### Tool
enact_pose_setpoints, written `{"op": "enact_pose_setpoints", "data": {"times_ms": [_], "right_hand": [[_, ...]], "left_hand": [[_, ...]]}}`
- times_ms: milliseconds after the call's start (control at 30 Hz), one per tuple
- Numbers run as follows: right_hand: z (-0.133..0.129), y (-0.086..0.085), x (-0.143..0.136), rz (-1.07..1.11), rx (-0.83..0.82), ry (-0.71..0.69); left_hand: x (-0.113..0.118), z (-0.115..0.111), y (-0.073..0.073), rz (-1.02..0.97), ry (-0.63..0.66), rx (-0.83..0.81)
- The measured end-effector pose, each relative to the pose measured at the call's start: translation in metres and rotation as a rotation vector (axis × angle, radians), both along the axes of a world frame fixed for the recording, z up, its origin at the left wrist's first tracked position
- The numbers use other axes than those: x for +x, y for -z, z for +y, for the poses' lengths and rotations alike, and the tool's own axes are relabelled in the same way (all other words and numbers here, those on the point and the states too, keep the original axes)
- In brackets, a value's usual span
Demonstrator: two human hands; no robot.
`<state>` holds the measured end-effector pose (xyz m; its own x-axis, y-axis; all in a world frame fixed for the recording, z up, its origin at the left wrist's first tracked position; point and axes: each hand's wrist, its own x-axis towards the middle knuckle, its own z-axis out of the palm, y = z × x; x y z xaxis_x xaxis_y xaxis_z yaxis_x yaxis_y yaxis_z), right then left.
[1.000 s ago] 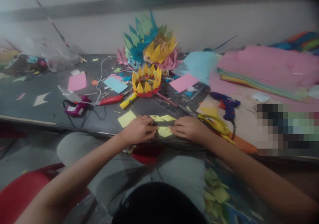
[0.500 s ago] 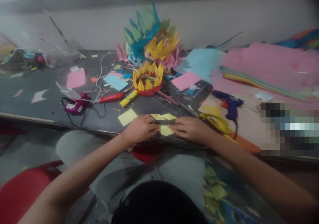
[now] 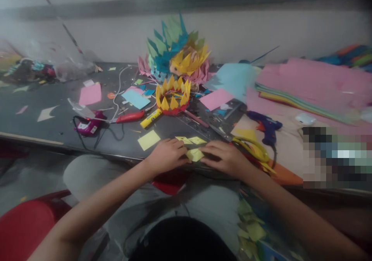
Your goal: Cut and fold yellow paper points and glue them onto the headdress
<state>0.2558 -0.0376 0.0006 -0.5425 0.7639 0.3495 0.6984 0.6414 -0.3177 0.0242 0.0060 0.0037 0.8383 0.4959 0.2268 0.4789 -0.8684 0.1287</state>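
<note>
Lying near the edge of the table, the folded yellow paper is flanked by left hand and right hand, fingers bent, seemingly for steadiness; whether it is pinched cannot be told.

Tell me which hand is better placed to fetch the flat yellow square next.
Probably the left hand: it is nearer the yellow square, while the right hand sits beyond the folded paper.

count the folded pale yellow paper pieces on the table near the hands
3. One folded piece lies between the left hand and right hand; the left-hand far piece and right-hand far piece sit just beyond. Fingers may hide more.
</note>
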Motion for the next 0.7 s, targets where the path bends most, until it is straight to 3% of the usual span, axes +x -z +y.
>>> {"op": "enact_pose_setpoints", "data": {"times_ms": [167, 400, 567, 700], "right_hand": [[-0.005, 0.004, -0.013, -0.032, 0.064, -0.12], [0.003, 0.009, -0.005, -0.003, 0.126, -0.171], [0.001, 0.007, -0.001, 0.048, -0.01, -0.139], [0.001, 0.004, -0.006, 0.169, -0.187, -0.026]], "left_hand": [[0.011, -0.01, 0.008, -0.084, -0.037, 0.063], [0.011, 0.002, 0.01, -0.138, 0.039, -0.185], [0.012, 0.007, 0.009, -0.15, 0.04, -0.266], [0.014, 0.007, 0.009, -0.165, 0.014, -0.321]]}}
